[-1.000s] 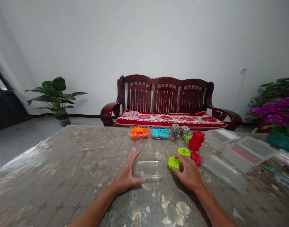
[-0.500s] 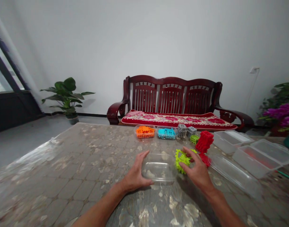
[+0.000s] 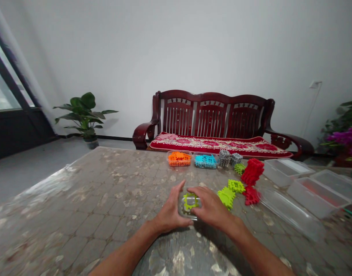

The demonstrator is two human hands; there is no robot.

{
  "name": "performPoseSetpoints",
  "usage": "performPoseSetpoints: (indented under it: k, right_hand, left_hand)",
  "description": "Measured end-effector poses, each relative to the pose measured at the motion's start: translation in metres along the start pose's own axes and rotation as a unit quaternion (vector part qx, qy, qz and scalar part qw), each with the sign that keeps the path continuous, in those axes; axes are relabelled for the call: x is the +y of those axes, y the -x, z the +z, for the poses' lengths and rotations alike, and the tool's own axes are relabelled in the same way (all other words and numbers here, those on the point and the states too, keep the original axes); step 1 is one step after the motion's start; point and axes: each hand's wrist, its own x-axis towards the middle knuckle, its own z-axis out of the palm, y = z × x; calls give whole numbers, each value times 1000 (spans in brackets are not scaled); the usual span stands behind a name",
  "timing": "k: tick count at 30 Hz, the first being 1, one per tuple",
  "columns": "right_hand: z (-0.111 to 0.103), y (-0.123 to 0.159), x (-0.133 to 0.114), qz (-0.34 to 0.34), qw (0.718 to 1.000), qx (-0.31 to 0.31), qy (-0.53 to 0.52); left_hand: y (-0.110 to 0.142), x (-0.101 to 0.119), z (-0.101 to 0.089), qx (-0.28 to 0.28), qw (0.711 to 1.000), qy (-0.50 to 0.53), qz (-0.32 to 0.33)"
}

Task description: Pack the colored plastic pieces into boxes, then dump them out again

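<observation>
My left hand (image 3: 171, 211) grips the left side of a small clear plastic box (image 3: 188, 205) on the marbled tabletop (image 3: 107, 199). A lime-green toy building piece (image 3: 191, 201) lies inside the box. My right hand (image 3: 210, 207) rests across the box's right part, beside that piece, with nothing visible in its fingers. Just right of it lie two more lime-green pieces (image 3: 226, 197), and a red piece (image 3: 251, 195) lies further right.
Along the table's far side stand an orange-filled tub (image 3: 179, 158), a blue-filled tub (image 3: 205, 161), grey piece stacks (image 3: 224, 158) and a red stack (image 3: 252, 171). Clear boxes and lids (image 3: 314, 189) sit at right. A dark wooden bench (image 3: 210, 115) stands behind the table.
The lime-green piece is now inside the clear box. My right hand has moved left, from the pieces onto the box. The view has shifted slightly.
</observation>
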Motion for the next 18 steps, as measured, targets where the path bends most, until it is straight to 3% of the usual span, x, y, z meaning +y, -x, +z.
performPoseSetpoints:
  k: [18]
  right_hand:
    - [7, -10, -2, 9, 1000, -19, 17]
  left_hand:
    - [0, -1, 1, -2, 1000, 13, -3]
